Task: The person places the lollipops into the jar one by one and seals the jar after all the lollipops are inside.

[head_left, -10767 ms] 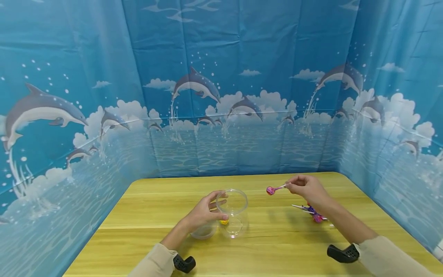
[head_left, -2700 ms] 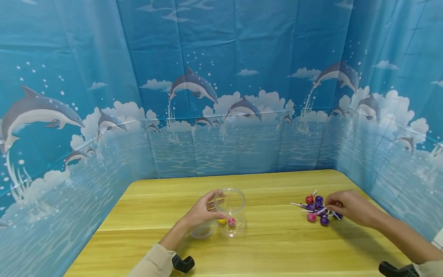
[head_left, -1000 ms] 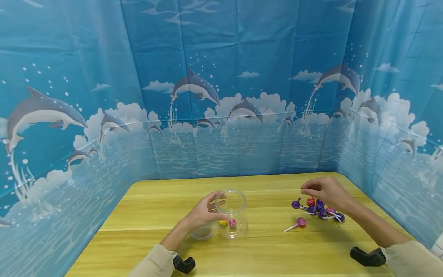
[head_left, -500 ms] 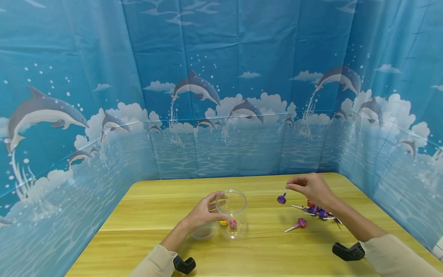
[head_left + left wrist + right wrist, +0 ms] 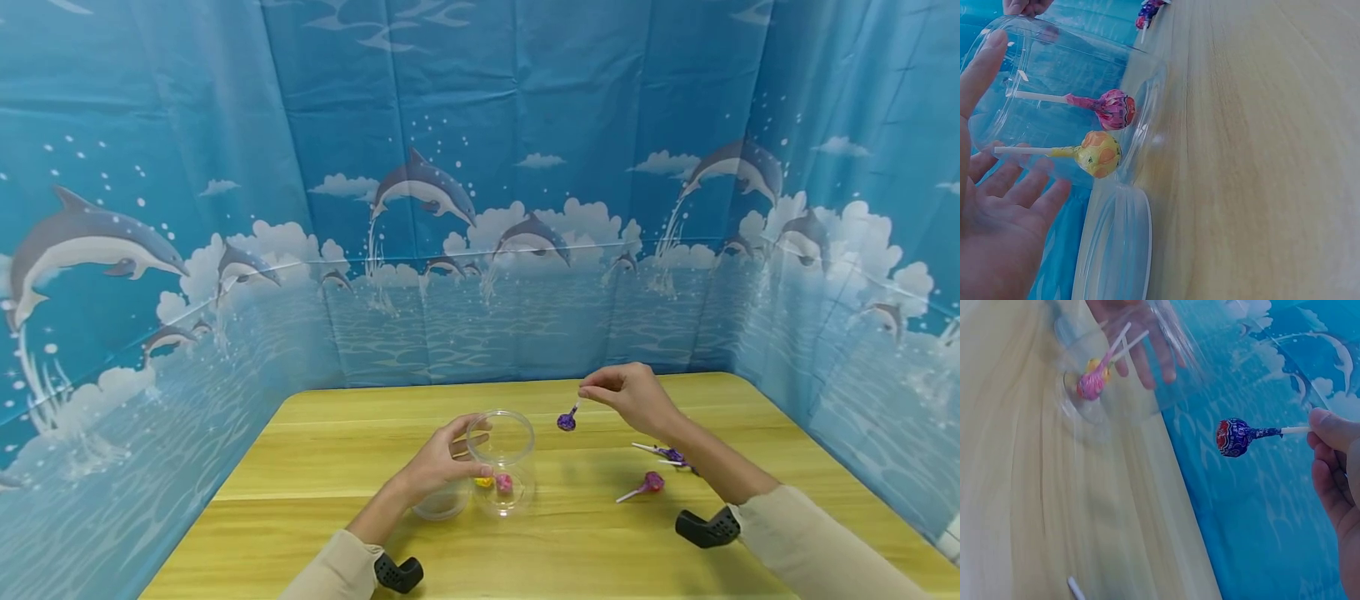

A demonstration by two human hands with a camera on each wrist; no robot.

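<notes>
Right wrist view shows the purple lollipop [image 5: 1233, 437] outside the jar, its white stick pinched near the end between the thumb and fingers of the right hand [image 5: 1344, 456]. In the head view it hangs tilted above the table, candy end lowest, just to the right of the jar [image 5: 517, 457] and apart from it.

The clear jar stands upright on the table, its mouth uncovered. Two lollipops are inside, a pink lollipop [image 5: 1115, 110] and a yellow lollipop [image 5: 1099, 154], candy ends down at the base and sticks rising toward the rim. The left hand [image 5: 442, 458] holds the jar from its left side, thumb on the near wall and slightly parted fingers round the far side.

A clear lid [image 5: 441, 506] lies flat on the table, just left of the jar and below the left hand. To the right lies a loose lollipop [image 5: 654, 482], its stick pointing left and toward the person. Beyond it are more purple lollipops [image 5: 675, 456], partly hidden by the right forearm.

Both arms wear beige sleeves [image 5: 817, 542]. Behind the yellow wooden table [image 5: 337, 442] hangs a blue dolphin-print curtain [image 5: 480, 333].
</notes>
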